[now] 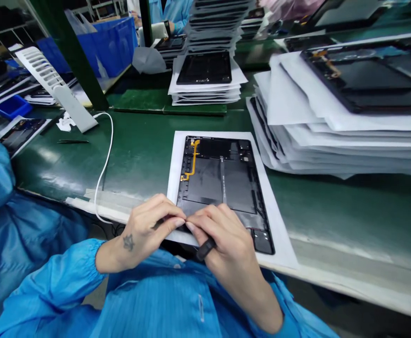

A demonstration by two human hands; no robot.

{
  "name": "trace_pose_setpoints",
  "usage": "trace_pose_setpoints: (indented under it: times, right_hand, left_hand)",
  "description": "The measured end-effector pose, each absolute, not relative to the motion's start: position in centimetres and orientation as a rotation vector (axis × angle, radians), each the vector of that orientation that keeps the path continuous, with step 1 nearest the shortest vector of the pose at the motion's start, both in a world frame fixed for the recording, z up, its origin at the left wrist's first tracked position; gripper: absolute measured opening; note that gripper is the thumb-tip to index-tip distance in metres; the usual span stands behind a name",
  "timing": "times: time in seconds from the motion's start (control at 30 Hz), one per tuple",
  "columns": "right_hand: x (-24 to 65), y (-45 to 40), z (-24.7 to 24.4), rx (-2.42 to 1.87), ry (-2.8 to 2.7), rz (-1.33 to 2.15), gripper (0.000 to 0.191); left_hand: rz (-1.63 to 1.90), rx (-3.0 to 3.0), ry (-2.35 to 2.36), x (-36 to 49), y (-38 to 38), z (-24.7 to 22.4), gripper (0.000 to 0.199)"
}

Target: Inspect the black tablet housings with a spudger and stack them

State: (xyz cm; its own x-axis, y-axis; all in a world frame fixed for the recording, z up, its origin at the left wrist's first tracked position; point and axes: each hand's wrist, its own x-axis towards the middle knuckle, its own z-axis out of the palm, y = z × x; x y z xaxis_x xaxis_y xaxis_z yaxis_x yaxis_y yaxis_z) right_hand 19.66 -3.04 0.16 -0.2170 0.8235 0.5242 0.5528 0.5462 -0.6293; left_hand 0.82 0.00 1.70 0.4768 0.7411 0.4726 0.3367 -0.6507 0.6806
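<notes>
At the table (332,225)'s near edge, the left hand (145,232) and right hand (222,249) are pinching fingertips together, perhaps on something hidden, over a thin, stiff, fragile-looking tablet housing (219,183) lying on white paper (274,220), safest held by its long edges.

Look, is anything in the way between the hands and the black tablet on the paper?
Nothing visible is: the left hand and right hand are already on the near end of the black tablet, which lies on a white sheet.

hidden: whatever the hands (152,230) pinch | cut off: stacked tablet panel (374,80) at right edge
</notes>
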Motion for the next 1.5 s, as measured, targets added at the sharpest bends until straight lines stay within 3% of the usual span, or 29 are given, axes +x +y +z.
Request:
trace_pose_setpoints:
  times: [0.53,0.7,1.03,1.27,1.5]
  right_hand:
    - [20.7,-3.3,-0.1,-1.010,-2.242,0.029,0.033]
    - [20.6,-3.4,0.0,-1.039,-2.260,0.041,0.027]
    - [20.3,-2.7,0.5,-1.027,-2.377,-0.109,0.034]
    - [20.6,-2.6,0.2,-1.001,-2.313,0.095,0.027]
    - [20.6,-2.8,0.0,-1.025,-2.296,0.058,0.030]
  left_hand:
    - [0.741,2.939,0.831,-1.0,0.6,1.1,0.013]
    - [0.777,2.986,0.827,-1.4,0.6,1.3,0.014]
    - [0.804,3.022,0.823,-2.2,-0.1,0.3,0.024]
    - [0.909,2.984,0.738,-2.6,0.1,0.6,0.026]
    - [0.807,3.087,0.738,-2.3,-0.2,1.2,0.031]
